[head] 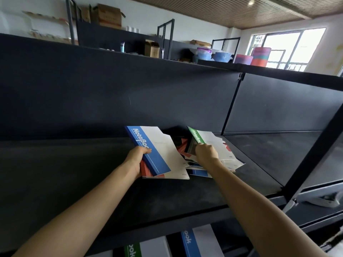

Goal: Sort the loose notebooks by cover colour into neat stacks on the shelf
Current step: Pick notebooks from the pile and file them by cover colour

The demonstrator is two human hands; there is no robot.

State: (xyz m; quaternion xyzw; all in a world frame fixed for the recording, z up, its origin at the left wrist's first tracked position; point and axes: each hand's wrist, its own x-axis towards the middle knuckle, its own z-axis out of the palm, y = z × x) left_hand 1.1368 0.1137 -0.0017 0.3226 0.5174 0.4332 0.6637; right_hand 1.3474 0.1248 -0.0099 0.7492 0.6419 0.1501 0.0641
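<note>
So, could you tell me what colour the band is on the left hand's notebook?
Blue with white lettering, on the white paper notebook; head view.

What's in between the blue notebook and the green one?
Head view: loose red and black notebooks lie between the blue notebook and the green notebook.

Two arms point(83, 206) are seen bare from the lower edge of the view up to the wrists. The left hand point(138, 158) and the right hand point(207, 152) are likewise uncovered.
</note>
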